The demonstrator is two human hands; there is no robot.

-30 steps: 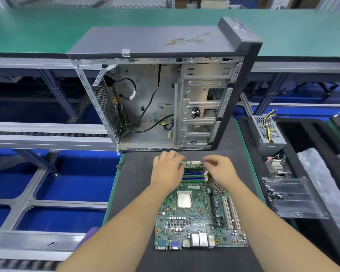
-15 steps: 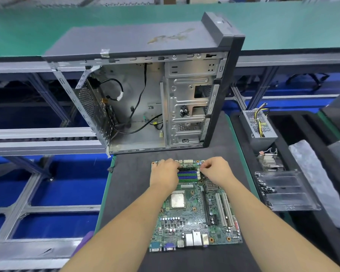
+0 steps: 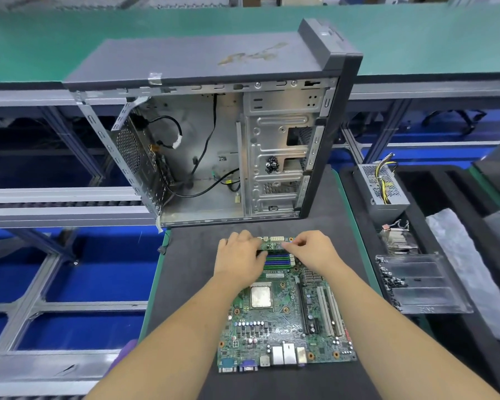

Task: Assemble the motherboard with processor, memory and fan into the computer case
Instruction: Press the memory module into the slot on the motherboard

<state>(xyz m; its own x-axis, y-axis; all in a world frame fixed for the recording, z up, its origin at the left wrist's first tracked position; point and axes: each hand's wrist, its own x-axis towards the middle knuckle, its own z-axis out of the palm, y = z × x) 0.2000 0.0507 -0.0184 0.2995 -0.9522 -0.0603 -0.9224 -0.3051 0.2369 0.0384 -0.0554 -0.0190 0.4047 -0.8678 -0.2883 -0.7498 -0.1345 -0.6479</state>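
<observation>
From the head view: motherboard laid flat on the dark mat, just in front of the open computer case, presumably so slots faced up and could take downward pressure. Memory stick held edge-down over the far slots, pinched at each end by the left hand and right hand, fingers curled round its ends, likely for even seating on both sides. Whether already bottomed in a slot, impossible to tell. Board green, crowded with parts; blue and green memory slots at the far edge, processor seated with its bare metal lid showing, no fan on it yet, white expansion slots to the right, rear ports along the near edge. Case stood upright with its side open, loose black cables hanging inside, no board mounted. Off to the right, power supply, heatsink and clear plastic tray set aside in black foam, within reach.
</observation>
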